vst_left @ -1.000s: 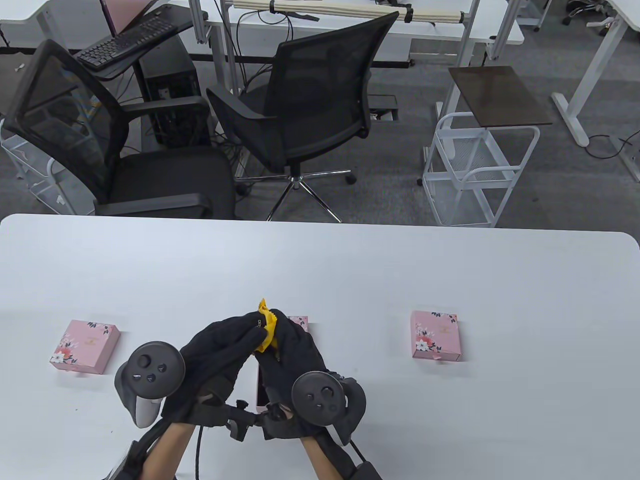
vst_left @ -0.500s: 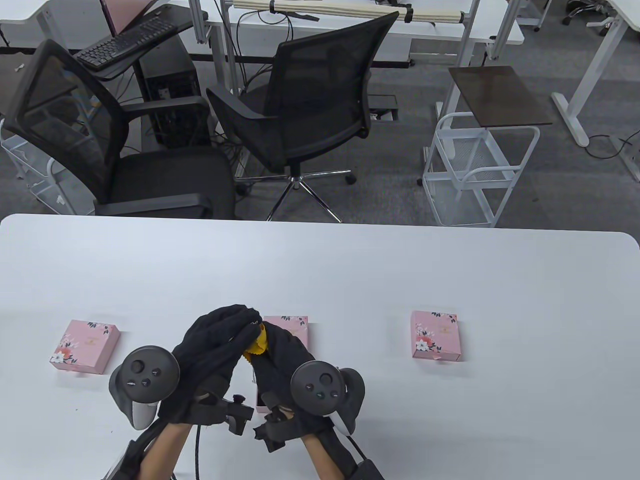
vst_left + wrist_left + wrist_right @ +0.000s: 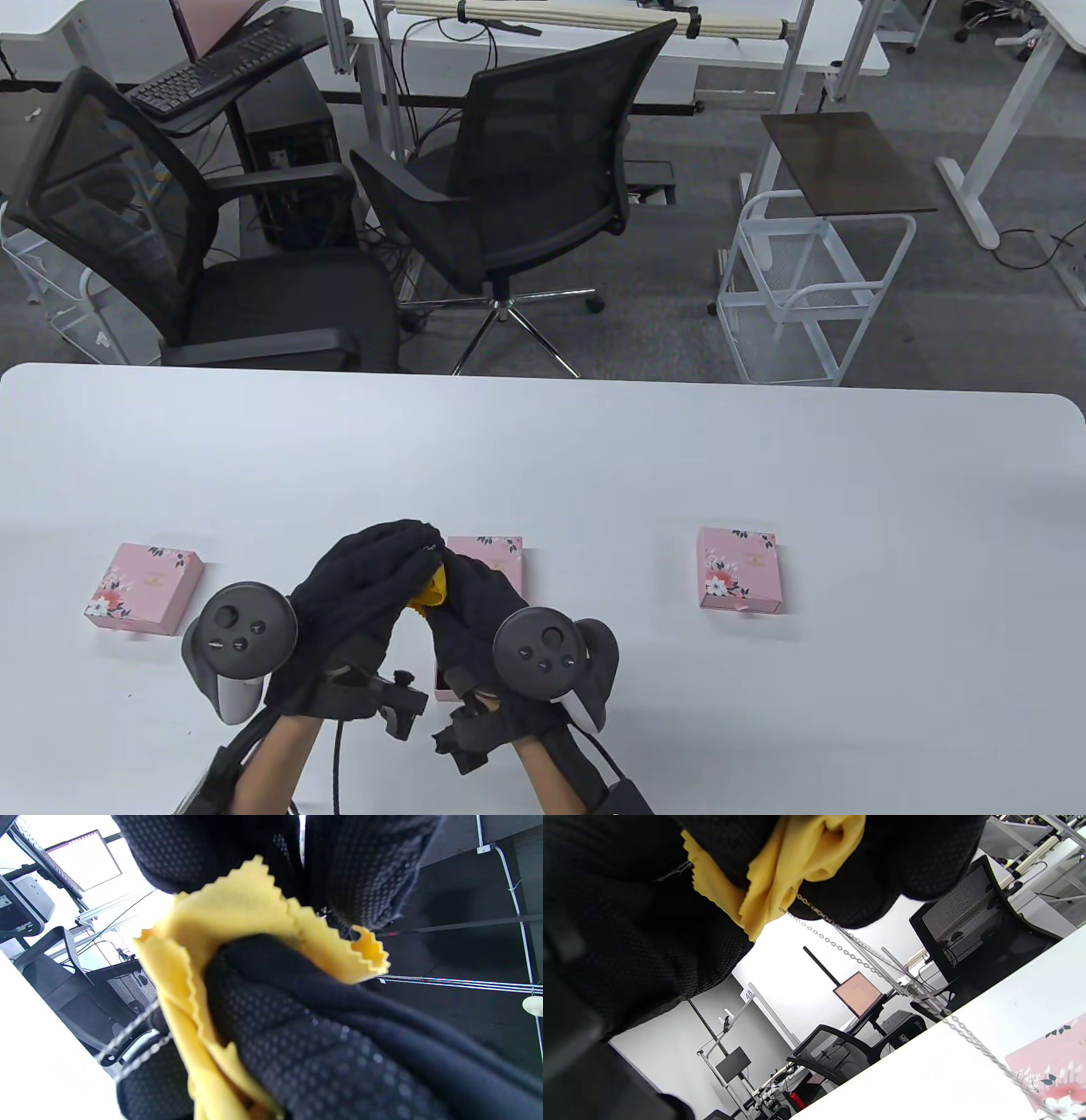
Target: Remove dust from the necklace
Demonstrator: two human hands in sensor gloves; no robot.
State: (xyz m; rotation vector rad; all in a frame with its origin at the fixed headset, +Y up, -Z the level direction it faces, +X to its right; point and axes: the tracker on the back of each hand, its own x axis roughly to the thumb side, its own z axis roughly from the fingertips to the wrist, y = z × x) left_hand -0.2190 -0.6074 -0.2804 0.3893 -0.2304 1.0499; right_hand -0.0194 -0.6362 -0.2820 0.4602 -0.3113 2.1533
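Above the counter's (image 3: pixel 594 458) near edge, the left hand (image 3: pixel 356 594) pinches the necklace (image 3: pixel 840 946) while the right hand (image 3: pixel 475 611) holds a yellow cloth (image 3: pixel 237 908) around it, so dusting seems underway, unfinished.

Thin silver metal link necklace chain (image 3: pixel 840 946): shiny. Yellow cloth with pinked zigzag edge (image 3: pixel 237 912): soft, matt. Black knit gloves, left hand (image 3: pixel 356 594) and right hand (image 3: pixel 475 611): rubbery grip dots. Pink floral cardboard box (image 3: pixel 736 569): smooth. White tabletop (image 3: pixel 594 458): smooth, matt.
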